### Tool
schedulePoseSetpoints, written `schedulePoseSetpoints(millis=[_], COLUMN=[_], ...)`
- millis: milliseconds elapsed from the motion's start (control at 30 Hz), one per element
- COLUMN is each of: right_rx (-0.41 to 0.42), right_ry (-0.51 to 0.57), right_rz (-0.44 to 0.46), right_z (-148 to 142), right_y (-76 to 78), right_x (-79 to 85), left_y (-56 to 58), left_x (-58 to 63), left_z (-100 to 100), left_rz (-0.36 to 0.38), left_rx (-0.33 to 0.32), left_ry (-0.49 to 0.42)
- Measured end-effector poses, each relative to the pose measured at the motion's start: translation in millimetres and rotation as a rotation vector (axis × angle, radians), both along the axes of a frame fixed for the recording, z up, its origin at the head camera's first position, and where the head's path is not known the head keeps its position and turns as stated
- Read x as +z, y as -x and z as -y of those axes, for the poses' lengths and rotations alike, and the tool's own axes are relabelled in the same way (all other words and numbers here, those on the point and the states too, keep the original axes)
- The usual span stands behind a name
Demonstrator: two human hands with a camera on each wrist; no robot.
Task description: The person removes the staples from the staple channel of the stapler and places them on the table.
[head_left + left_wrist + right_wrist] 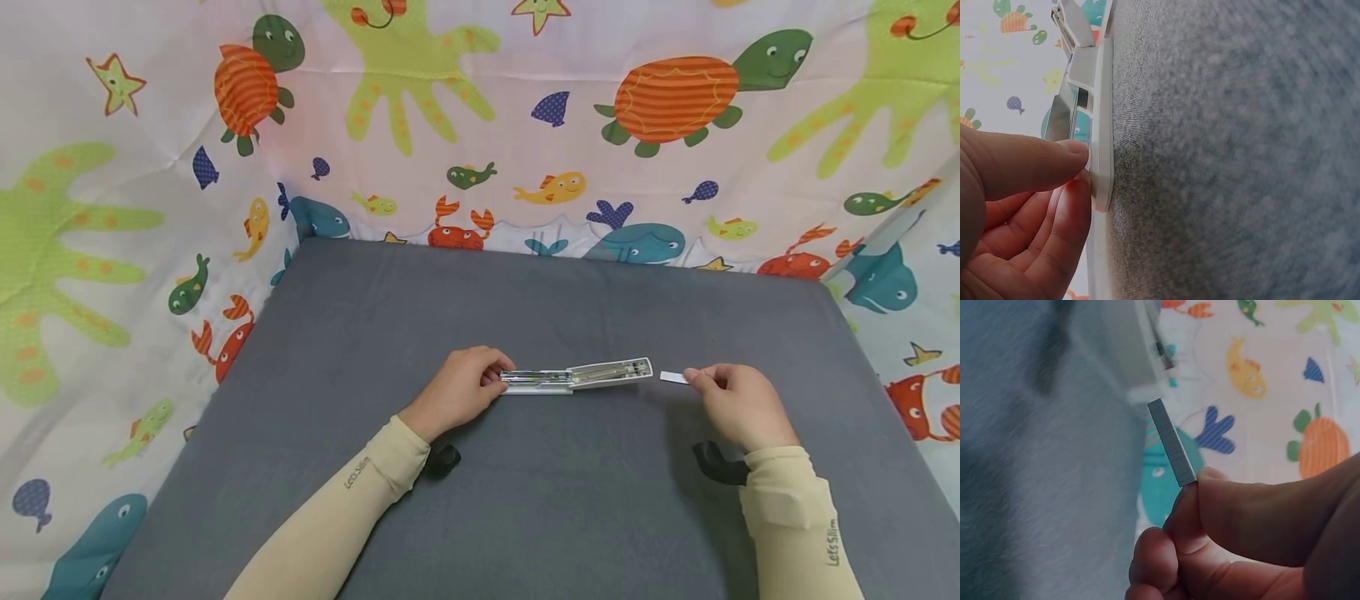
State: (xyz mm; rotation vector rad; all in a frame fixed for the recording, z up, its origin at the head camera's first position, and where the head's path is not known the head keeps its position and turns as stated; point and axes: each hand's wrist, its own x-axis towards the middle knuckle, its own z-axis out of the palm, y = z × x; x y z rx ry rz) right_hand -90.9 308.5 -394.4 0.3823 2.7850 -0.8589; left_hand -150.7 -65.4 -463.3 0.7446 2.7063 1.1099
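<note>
A white stapler (536, 389) lies opened out on the grey table, its top arm (611, 373) swung over to the right and its metal magazine exposed. At its left end my left hand (463, 385) pinches it. Up close in the left wrist view, the thumb (1054, 159) and a fingertip meet at the stapler's base (1104, 125). To the right, my right hand (742, 404) holds a short strip of staples (1172, 442) between thumb and fingers, above the table. One end of the strip points left at the stapler's top arm, with a small gap between them.
The grey table (465, 517) spreads around both hands. A curtain (555, 142) printed with sea animals stands along the back and both sides. Dark curved pieces, including one by the right wrist (720, 463), sit under each wrist.
</note>
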Motion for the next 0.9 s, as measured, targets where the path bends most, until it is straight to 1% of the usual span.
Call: schedulePoseSetpoints(millis=[133, 367, 667, 900], right_rx=[-0.003, 0.003, -0.025, -0.067], right_ry=[0.000, -0.023, -0.066, -0.077], right_rz=[0.019, 0.025, 0.017, 0.031], right_z=[-6, -10, -10, -13], right_y=[0.9, 6.0, 14.2, 16.4], right_x=[-11.7, -30.3, -40.2, -47.4], left_y=[0.0, -1.6, -2.5, -3.4], left_x=[-0.7, 0.1, 1.2, 1.0], left_z=[2, 3, 4, 2], left_rz=[-0.002, -0.012, -0.008, 0.006], left_rx=[0.001, 0.006, 0.011, 0.013], left_ry=[0.001, -0.001, 0.003, 0.012])
